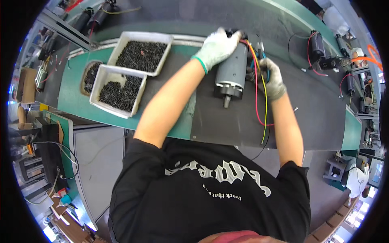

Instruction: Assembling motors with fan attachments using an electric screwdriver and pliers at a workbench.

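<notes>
Grey cylindrical metal motor (234, 67) lies on the dark flat surface (312, 115), its shaft (227, 102) toward you

Your left grip (216, 47), in a white green-cuffed glove (214, 53), lies over the motor's black far end, how tightly closed I cannot tell; your right grip (272, 80), in a greyish-white glove (276, 86), is wrapped closed around blue-handled metal pliers (263, 54), beside the motor, near thin red (256, 97) and yellow-green wires (266, 105)

The view looks down and forward from the person's head, through the left of two side-by-side wide fisheye cameras. It takes in the black shirt (162, 206) close below, the left hand (219, 47) and right hand (274, 79) farther up, and the counter (316, 109), curving toward a dark rim.
</notes>
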`<state>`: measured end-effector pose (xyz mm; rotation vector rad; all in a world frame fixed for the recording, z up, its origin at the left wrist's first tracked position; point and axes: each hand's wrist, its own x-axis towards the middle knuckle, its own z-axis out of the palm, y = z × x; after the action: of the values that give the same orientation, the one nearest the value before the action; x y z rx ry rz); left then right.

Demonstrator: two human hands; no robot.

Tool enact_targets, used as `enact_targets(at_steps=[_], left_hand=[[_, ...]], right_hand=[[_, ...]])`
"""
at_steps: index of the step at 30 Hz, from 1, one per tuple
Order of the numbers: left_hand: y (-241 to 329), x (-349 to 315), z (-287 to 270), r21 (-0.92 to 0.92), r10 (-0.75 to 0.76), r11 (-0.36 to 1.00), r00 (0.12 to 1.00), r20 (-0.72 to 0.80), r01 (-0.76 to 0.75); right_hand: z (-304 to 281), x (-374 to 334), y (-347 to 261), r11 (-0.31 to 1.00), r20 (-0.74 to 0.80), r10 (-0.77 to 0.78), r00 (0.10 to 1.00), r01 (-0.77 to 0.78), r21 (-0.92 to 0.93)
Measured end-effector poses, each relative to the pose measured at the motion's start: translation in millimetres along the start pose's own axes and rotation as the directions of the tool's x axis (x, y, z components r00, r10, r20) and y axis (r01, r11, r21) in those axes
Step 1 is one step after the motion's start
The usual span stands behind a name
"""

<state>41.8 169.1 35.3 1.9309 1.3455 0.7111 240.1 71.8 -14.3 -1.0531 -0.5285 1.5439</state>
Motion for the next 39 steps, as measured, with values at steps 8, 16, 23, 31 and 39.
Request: enact_targets(at_steps=[8,16,23,31,39], left_hand=[[66,-68,-36,-0.052,0.271,0.953,0.916,-0.296,-0.298],[59,-115,-59,-0.301,0.642,0.630,0.698,-0.317,-0.716],[40,-100,-59,-0.343,0.818,0.406,0.504,-0.276,-0.847],[45,-104,-67,-0.302,0.797,0.366,0.464,-0.387,-0.880],[38,-115,-72,-0.451,0.790,0.435,0.571,-0.224,-0.779]], right_hand=[[59,-86,-33,0.925,0.074,-0.375,0.924,0.368,0.093],[92,-143,-111,0.253,0.514,-0.492,0.703,0.680,-0.688],[147,-164,-165,-0.368,0.508,-0.055,0.860,0.455,-0.811],[131,-136,-175,-0.380,0.649,-0.023,0.760,0.593,-0.709],[-31,-99,-87,-0.378,0.367,-0.708,0.604,0.115,-0.919]])
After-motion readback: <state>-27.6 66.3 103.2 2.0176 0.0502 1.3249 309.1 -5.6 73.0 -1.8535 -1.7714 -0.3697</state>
